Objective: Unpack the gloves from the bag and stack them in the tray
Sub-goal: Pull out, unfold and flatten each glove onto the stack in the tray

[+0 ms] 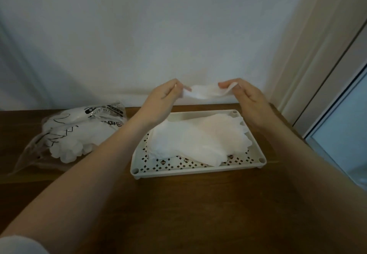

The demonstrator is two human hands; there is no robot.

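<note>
A white glove [206, 92] hangs stretched in the air above the far edge of the tray. My left hand [162, 99] pinches its left end and my right hand [248, 99] pinches its right end. Below them a cream perforated tray [178, 169] sits on the wooden table with a stack of white gloves [198, 140] lying across it. A clear plastic bag [65, 134] with black print lies to the left of the tray, and more white gloves show inside it.
The brown wooden table [178, 204] runs up to a pale wall [158, 35] at the back. A door or window frame [327, 75] stands at the right, close to the table's right edge.
</note>
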